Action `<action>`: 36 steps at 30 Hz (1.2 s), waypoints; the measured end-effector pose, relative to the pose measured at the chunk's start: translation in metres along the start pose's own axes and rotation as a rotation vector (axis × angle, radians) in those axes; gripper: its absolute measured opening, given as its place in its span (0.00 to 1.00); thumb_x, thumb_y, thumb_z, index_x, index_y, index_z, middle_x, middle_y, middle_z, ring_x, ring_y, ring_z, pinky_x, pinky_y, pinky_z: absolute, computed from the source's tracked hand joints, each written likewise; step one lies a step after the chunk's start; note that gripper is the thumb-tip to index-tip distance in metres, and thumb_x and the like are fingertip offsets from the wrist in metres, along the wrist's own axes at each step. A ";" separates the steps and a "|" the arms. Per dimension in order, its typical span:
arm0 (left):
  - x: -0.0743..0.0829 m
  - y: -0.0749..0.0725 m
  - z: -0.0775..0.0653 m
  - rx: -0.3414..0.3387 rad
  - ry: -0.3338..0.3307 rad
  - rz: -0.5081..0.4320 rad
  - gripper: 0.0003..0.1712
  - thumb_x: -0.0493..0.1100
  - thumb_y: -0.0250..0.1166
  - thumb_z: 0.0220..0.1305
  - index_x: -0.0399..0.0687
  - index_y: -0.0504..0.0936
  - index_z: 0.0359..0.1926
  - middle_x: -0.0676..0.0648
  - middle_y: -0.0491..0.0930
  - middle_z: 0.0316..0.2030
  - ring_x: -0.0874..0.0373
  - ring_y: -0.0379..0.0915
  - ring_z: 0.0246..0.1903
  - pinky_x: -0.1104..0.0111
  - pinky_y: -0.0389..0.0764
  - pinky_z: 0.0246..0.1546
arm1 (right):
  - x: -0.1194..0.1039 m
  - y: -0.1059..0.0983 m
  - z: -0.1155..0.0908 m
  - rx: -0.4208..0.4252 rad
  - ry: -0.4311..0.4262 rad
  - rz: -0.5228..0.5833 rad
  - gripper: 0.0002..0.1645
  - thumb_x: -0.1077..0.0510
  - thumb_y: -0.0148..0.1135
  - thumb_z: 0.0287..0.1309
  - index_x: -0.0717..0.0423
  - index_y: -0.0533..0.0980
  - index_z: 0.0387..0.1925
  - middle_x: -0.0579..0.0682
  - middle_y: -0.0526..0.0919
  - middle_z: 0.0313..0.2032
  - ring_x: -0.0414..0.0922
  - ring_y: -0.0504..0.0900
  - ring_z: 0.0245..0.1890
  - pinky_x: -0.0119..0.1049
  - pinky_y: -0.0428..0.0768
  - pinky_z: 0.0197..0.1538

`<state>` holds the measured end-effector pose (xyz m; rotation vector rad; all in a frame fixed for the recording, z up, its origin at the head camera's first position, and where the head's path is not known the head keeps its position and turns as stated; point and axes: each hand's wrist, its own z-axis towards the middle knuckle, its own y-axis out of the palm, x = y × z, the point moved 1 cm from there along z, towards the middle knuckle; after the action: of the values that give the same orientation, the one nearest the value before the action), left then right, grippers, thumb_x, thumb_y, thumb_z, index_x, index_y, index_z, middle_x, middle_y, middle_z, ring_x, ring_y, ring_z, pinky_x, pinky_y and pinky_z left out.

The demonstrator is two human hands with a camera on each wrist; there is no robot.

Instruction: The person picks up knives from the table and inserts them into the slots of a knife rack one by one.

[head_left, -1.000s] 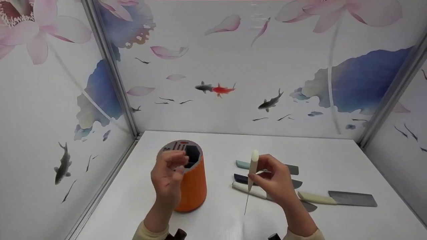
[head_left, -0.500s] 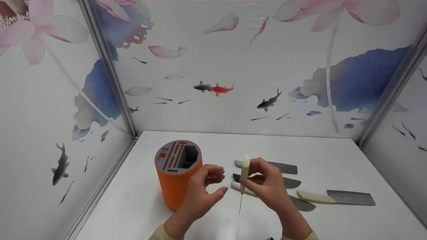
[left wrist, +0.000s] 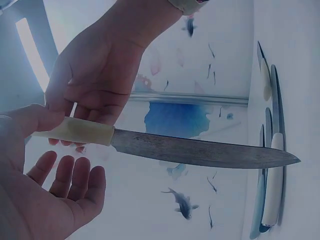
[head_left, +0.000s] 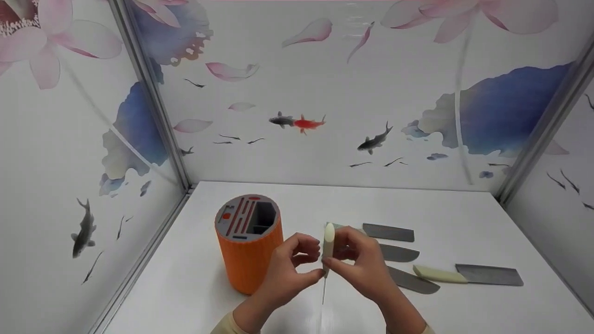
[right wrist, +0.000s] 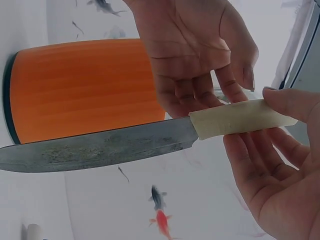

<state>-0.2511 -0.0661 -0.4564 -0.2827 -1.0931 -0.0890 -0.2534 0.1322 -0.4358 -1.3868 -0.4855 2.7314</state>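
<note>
A kitchen knife with a pale yellow-green handle (head_left: 328, 243) points blade down between the hands in the head view. My right hand (head_left: 364, 266) pinches that handle, thumb on one side and fingers on the other. My left hand (head_left: 290, 266) is just left of it, its thumb tip right at the handle's lower end and its fingers loosely bent around air. The knife's long, stained blade (left wrist: 200, 150) shows whole in the left wrist view. An orange cylindrical knife block (head_left: 250, 262) with a slotted grey top stands left of the left hand.
Several knives lie on the white table (head_left: 464, 222) to the right: a broad square-bladed knife (head_left: 389, 233), two with rounded blades, including the nearer knife (head_left: 414, 280), and a yellow-handled cleaver (head_left: 487, 275) farthest right. Printed panels (head_left: 297, 83) enclose the table.
The left hand has come from over the knife block down and right to the knife handle. My right hand has carried the knife a little left, toward it.
</note>
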 end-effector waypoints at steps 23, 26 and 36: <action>-0.006 0.000 0.001 -0.052 -0.029 -0.031 0.17 0.36 0.76 0.60 0.47 0.81 0.48 0.41 0.82 0.40 0.57 0.84 0.42 0.65 0.89 0.52 | -0.003 0.012 -0.002 -0.029 -0.002 0.026 0.21 0.67 0.77 0.56 0.54 0.83 0.51 0.47 0.88 0.39 0.40 0.90 0.39 0.39 0.92 0.44; -0.006 0.000 0.001 -0.048 -0.033 -0.028 0.16 0.36 0.76 0.60 0.47 0.81 0.48 0.41 0.82 0.40 0.57 0.84 0.41 0.65 0.89 0.52 | -0.004 0.012 -0.002 -0.027 -0.003 0.023 0.20 0.67 0.77 0.57 0.55 0.83 0.51 0.47 0.87 0.39 0.40 0.90 0.39 0.39 0.92 0.44; -0.003 0.002 0.000 -0.034 -0.049 -0.030 0.16 0.36 0.76 0.61 0.47 0.83 0.48 0.43 0.84 0.42 0.56 0.85 0.44 0.65 0.89 0.54 | -0.004 0.012 -0.003 -0.001 -0.017 0.029 0.21 0.66 0.77 0.57 0.48 0.83 0.51 0.47 0.88 0.39 0.40 0.90 0.39 0.39 0.92 0.43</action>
<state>-0.2521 -0.0647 -0.4597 -0.3008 -1.1453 -0.1283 -0.2471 0.1211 -0.4381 -1.3824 -0.4712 2.7679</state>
